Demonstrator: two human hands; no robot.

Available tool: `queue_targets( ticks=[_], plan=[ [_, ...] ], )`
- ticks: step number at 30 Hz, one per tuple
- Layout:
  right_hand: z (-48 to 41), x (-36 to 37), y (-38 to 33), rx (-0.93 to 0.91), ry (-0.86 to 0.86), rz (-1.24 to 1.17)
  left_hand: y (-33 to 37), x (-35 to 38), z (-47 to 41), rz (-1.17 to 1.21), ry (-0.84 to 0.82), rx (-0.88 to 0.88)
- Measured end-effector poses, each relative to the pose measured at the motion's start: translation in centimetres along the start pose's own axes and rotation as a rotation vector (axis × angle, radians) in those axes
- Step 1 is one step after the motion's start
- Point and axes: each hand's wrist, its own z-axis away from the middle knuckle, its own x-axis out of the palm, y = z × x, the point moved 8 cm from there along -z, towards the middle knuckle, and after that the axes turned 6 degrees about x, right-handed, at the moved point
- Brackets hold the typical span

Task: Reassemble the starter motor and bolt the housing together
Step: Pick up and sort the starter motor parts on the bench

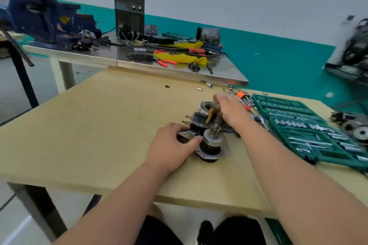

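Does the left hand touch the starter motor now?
Touching. In the head view the left hand grips the starter motor at its flange, no gap visible.

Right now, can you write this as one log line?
left hand holds starter motor | right hand grips housing | socket set open alongside

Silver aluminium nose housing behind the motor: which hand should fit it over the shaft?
Right: right hand lies on the silver aluminium nose housing; left hand grips the black-and-silver starter motor assembly, steadying it.

No text is legible — not on the black machine [129, 14] or socket case [298, 125].
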Motion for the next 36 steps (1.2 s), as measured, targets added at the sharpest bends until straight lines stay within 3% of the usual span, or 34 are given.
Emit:
queue_targets(
  ticks=[5,7,10,13,16,22,28,31,34,36],
  plan=[
    [6.7,-3.3,4.0,-0.043,0.161,-0.241,-1.4,-0.2,-1.0,-0.095,-0.110,0.024],
    [9.5,-2.4,4.3,-0.073,0.112,-0.308,-2.4,-1.4,-1.7,-0.146,-0.091,0.052],
    [11.3,0.8,3.7,-0.184,-0.002,-0.036,-4.0,-3.1,-2.6,-0.292,0.023,0.038],
    [10.6,1.5,3.0,-0.249,0.121,0.311,-4.6,-3.1,-2.9,-0.344,0.064,-0.005],
    [9.3,1.1,3.4,-0.276,0.086,0.335,-4.9,-2.9,-2.9,-0.372,0.043,0.013],
    [8.2,0.0,4.9,-0.170,0.131,0.275,-3.6,-3.1,-2.9,-0.353,0.083,0.139],
    [8.5,-1.4,4.6,-0.129,0.202,0.126,-2.3,-4.7,-2.0,0.015,0.239,0.222],
    [8.3,-4.4,3.9,-0.156,0.277,0.017,-2.5,-5.8,-1.8,0.128,0.338,0.160],
    [8.5,-4.6,2.9,-0.200,0.203,0.014,-2.4,-5.4,-1.8,0.129,0.297,0.095],
    [8.4,-4.0,3.1,-0.187,0.162,-0.045,-0.7,-4.8,-1.4,0.079,0.271,0.172]
  ],
)
